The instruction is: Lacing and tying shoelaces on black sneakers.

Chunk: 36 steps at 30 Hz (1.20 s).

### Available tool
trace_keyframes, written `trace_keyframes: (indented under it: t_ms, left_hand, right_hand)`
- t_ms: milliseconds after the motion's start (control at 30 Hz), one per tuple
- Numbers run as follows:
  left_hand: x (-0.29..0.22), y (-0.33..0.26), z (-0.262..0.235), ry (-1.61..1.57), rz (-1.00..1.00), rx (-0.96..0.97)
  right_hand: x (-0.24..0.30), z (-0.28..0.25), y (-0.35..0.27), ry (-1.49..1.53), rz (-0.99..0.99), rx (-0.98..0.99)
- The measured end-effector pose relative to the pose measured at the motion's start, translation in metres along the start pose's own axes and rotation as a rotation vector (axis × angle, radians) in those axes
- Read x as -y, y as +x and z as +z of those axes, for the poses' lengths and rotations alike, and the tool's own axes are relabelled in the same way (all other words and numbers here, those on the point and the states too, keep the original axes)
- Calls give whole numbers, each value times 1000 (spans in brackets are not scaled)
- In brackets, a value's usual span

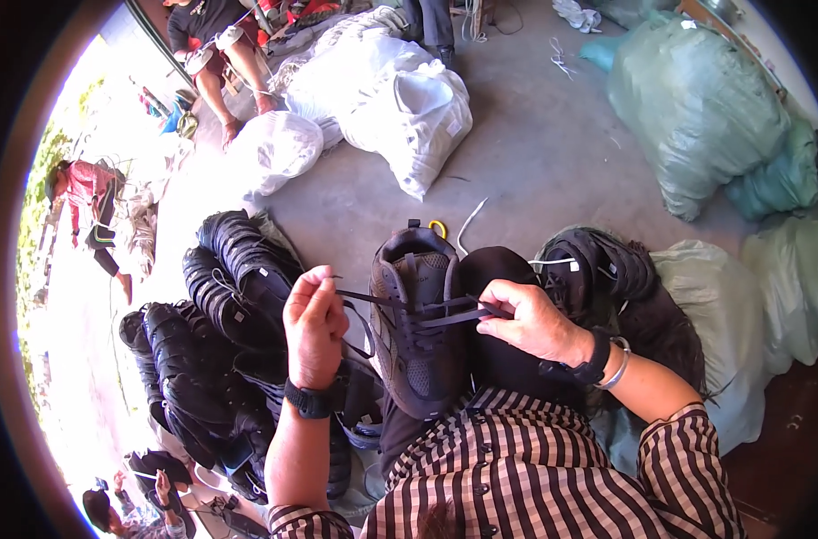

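A dark grey and black sneaker [418, 350] rests on my lap, its toe pointing toward me. Black shoelaces [449, 316] run through its eyelets and stretch out to both sides. My left hand [315, 323] pinches one lace end left of the shoe, with the lace pulled nearly straight. On the other side, my right hand [530, 316] grips a loop of lace between thumb and fingers, close to the shoe's opening. A yellow ring [439, 228] shows just behind the heel.
Stacked black shoes [202, 359] lie to my left, and more dark shoes [598, 269] sit at my right. White sacks [400, 117] lie ahead on the floor. Large green sacks [696, 108] stand at the right. Other people [216, 45] are at the far left and lower left.
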<state>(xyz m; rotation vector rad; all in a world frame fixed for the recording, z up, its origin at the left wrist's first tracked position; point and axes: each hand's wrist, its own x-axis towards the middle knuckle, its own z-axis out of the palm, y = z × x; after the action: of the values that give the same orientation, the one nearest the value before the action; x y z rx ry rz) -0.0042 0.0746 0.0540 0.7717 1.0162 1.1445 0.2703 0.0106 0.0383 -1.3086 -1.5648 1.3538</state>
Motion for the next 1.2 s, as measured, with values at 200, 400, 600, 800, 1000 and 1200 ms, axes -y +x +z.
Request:
trace_keyframes:
  t_ms: [200,400,600,800,1000,1200]
  left_hand:
    - [-21,8,-57,-78,170,-144]
    - [-58,-4,-84,-7,328,-264]
    - [-42,-11,-66,215,318,-222]
    - [-16,-4,-105,338,261,-318]
    - [36,-8,-105,789,103,-188]
    - [33,-8,-32,662,412,23]
  right_hand:
    - [0,13,9,-220,-159,5]
    - [11,14,13,-131,-288,-210]
    - [14,24,16,-490,-314,-198]
    - [4,-9,17,302,235,96]
    - [-19,-73,-16,47,345,-205]
    - [-2,-58,6,-520,-21,-156]
